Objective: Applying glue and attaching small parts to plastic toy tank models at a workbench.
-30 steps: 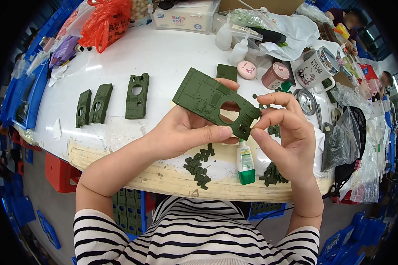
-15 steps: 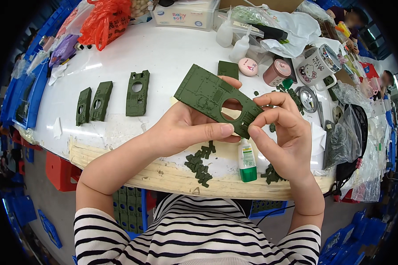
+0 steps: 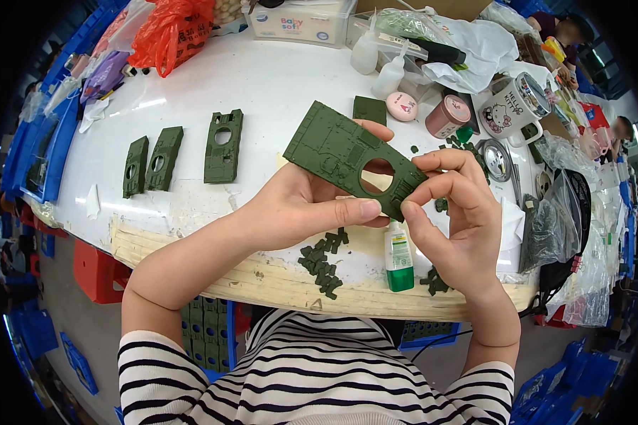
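A dark green plastic model tank hull (image 3: 333,145) with a round hole is held tilted above the table. My left hand (image 3: 305,205) is closed round its near and far long edges, thumb on the top face. The fingertips of my right hand (image 3: 454,212) pinch the hull's right end; any small part between them is hidden. Just below stands or lies a glue bottle (image 3: 399,258) with a green lower part; I cannot tell which. Small dark green parts (image 3: 320,263) are heaped left of the bottle, and more (image 3: 434,282) lie under my right hand.
Three more green hulls (image 3: 222,146) lie at the left. Behind my hands are a flat green piece (image 3: 370,110), a round pink-topped container (image 3: 402,106), squeeze bottles (image 3: 388,76), a pink can (image 3: 448,117) and a white mug (image 3: 507,106). Tweezers (image 3: 515,180) and plastic bags (image 3: 549,223) are at the right.
Little differs. The view has shifted slightly, and both hands keep the same hold on the hull, with the right fingertips still at its right end.
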`<state>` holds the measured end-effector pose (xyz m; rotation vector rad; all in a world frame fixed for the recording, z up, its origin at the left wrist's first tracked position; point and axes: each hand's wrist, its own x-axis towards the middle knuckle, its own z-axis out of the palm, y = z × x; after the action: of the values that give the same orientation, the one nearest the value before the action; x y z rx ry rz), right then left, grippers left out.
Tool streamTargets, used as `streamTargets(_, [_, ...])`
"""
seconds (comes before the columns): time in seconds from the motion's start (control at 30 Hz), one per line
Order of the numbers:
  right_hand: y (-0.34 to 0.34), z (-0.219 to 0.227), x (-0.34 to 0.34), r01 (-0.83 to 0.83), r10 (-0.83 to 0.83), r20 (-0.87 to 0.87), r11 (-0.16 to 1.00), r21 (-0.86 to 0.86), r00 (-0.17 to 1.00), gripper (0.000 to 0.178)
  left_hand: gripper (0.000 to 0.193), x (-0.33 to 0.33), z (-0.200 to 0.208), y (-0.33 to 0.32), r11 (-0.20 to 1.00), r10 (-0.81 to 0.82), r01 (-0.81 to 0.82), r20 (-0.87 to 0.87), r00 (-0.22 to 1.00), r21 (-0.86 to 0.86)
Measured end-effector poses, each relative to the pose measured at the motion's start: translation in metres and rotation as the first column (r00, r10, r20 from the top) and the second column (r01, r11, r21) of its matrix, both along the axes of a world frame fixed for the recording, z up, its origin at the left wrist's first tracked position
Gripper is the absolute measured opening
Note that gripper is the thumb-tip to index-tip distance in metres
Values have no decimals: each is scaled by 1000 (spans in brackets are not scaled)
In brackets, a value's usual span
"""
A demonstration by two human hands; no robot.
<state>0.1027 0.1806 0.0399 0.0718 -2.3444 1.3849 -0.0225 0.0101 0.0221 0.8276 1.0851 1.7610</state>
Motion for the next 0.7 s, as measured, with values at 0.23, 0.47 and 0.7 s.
streamTargets(0.23, [-2,-3,-3,54,-51,-79,998,37,996,12,65,1,-1,0,1000,5,-5,-13,1000,10])
streamTargets(0.47, [-3,-3,-3,79,-72,-99,995,68,993,12,65,-1,-2,0,1000,-10,9,-41,999,-12])
streamTargets(0.7, [-2,-1,-2,57,-53,-70,996,65,996,12,65,-1,-1,-1,999,-28,28,-20,999,-22])
